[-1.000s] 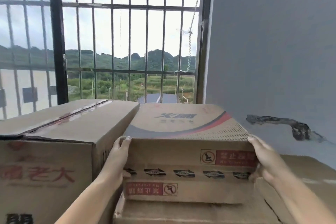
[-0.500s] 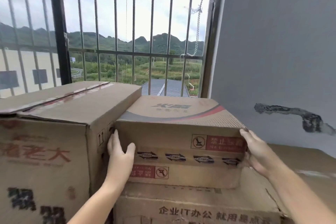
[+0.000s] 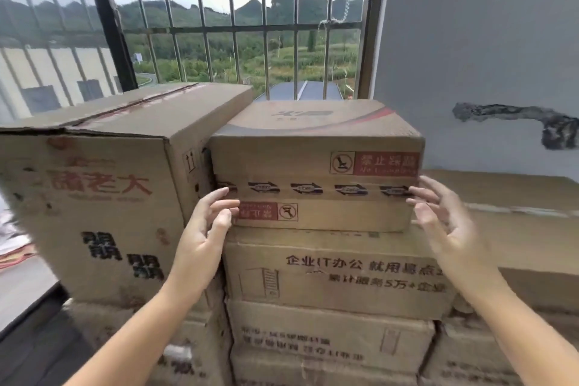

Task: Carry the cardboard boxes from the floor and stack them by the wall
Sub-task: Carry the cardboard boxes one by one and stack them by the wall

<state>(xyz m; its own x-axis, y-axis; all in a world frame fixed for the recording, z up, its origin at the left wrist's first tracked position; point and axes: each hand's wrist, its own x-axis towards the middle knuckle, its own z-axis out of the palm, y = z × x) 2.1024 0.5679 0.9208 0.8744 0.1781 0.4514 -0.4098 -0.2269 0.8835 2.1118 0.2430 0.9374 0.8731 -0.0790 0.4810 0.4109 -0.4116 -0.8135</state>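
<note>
A small cardboard box [image 3: 316,163] with red warning labels and a band of arrow-printed tape sits on top of the middle stack, tight against the large box [image 3: 94,185] to its left. My left hand [image 3: 206,226] hovers just off its lower left corner, fingers loosely spread and holding nothing. Off the box's right edge my right hand [image 3: 438,216] is open too, fingers splayed and a little apart from the cardboard. Under the small box lies a box with black printed text [image 3: 338,273], with more boxes below it.
A barred window [image 3: 219,28] fills the wall behind the stacks. The grey wall [image 3: 476,41] with a dark patch stands at the right. A lower flat box [image 3: 513,197] lies to the right of the stack. At the lower left is dark floor [image 3: 34,351].
Both hands have let go of the small box and drawn back from its sides. The box now rests on the stack. The view has dropped, showing more boxes below.
</note>
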